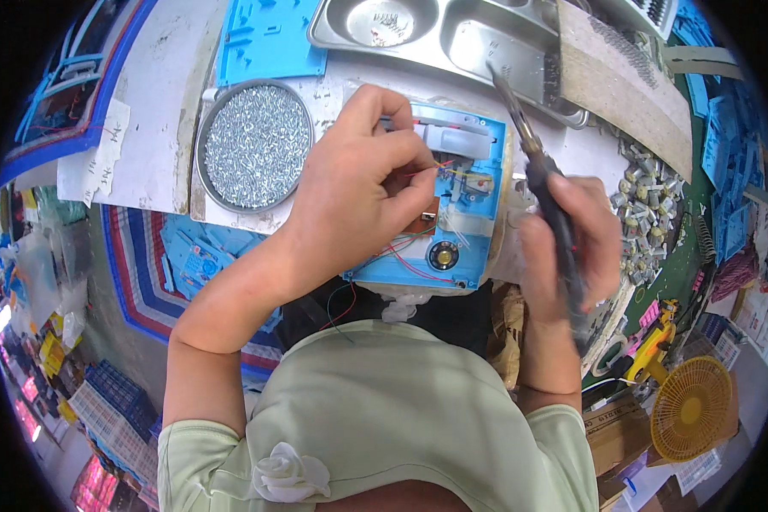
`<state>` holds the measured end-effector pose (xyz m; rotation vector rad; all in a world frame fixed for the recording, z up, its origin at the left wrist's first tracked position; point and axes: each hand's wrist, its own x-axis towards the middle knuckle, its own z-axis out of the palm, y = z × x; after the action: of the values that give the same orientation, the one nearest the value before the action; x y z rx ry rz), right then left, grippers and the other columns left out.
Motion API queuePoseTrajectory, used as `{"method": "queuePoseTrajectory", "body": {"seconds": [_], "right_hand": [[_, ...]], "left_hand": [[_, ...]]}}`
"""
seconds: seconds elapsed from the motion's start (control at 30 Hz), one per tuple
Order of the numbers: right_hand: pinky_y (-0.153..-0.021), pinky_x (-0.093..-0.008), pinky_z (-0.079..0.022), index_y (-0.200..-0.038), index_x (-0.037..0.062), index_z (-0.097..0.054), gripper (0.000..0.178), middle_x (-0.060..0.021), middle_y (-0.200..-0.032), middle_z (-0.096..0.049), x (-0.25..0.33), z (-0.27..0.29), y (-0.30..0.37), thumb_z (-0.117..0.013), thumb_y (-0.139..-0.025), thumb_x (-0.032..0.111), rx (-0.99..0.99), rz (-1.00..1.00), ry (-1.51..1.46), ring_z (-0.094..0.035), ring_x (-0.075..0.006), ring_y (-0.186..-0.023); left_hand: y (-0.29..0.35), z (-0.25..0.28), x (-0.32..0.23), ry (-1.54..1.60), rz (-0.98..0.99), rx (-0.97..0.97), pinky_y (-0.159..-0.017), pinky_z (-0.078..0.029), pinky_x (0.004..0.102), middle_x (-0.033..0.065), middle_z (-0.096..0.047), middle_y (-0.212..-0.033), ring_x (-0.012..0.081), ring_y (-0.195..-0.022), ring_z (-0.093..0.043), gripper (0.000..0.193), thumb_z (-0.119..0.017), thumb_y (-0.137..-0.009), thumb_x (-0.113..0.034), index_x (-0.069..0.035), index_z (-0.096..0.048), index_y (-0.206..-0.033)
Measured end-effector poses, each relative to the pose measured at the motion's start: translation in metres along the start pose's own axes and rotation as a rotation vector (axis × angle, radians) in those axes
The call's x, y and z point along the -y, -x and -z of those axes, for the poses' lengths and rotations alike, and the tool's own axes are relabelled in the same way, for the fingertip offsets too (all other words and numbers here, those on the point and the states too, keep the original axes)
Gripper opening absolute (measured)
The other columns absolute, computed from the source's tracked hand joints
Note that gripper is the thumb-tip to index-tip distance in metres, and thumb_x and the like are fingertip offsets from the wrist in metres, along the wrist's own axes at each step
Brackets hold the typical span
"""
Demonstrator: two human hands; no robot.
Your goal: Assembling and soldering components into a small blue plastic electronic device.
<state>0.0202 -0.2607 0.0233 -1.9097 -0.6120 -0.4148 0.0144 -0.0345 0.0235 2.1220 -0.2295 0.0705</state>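
A blue plastic housing (pixel 478 243) lies in front of me, holding a small motor (pixel 480 183), a brown circuit board (pixel 425 218), a round black speaker (pixel 443 255) and thin coloured wires. Over its middle, my left hand (pixel 363 175) has thumb and fingertips pinched together at the thin red wires (pixel 442 164); the fingers partly hide what they grip. To the right, my right hand (pixel 576 235) is wrapped round the black handle of a soldering iron (pixel 548 171). Its metal tip points up and away, apart from the housing. That hand is slightly blurred.
A round tray of small screws (pixel 256 145) stands left of the housing. Behind are a steel compartment tray (pixel 495 43) and a blue panel (pixel 269 43). Small motors are heaped (pixel 644 205) at the right beside a board (pixel 627 90). A yellow fan (pixel 691 410) is lower right.
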Motion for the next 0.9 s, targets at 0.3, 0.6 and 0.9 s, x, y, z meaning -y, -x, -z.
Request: {"method": "queuePoseTrajectory", "body": {"seconds": [0.3,0.6,0.9], "right_hand": [[-0.059,-0.0336,-0.047,-0.109,0.0002,-0.064,0.033,-0.0103,-0.078,-0.066,0.004,0.024,0.015,-0.079,-0.079,0.003,0.131,0.057,0.016,-0.058,-0.0243,-0.064],[-0.056,-0.0332,-0.045,-0.103,0.002,-0.066,0.031,-0.0085,-0.07,-0.063,0.009,0.017,0.017,-0.081,-0.076,0.003,0.207,0.065,0.04,-0.056,-0.0237,-0.06],[-0.055,-0.0326,-0.044,-0.103,0.0034,-0.067,0.031,-0.0077,-0.068,-0.062,0.006,0.013,0.013,-0.079,-0.075,0.001,0.214,0.067,0.032,-0.055,-0.0233,-0.058]], "left_hand": [[0.0,-0.007,0.01,-0.088,-0.092,-0.083,-0.07,-0.051,0.0303,0.0092,-0.055,-0.096,0.0208,-0.079,-0.061,0.008,-0.075,-0.076,-0.003,-0.003,-0.069,-0.081],[0.0,-0.009,0.013,-0.109,-0.141,-0.129,-0.066,-0.052,0.0354,0.0108,-0.058,-0.095,0.0256,-0.075,-0.062,0.009,-0.073,-0.074,-0.002,-0.002,-0.066,-0.079],[0.001,-0.01,0.015,-0.094,-0.134,-0.132,-0.067,-0.052,0.0305,0.0086,-0.056,-0.096,0.0198,-0.075,-0.062,0.009,-0.074,-0.076,-0.002,-0.002,-0.066,-0.081]]}}
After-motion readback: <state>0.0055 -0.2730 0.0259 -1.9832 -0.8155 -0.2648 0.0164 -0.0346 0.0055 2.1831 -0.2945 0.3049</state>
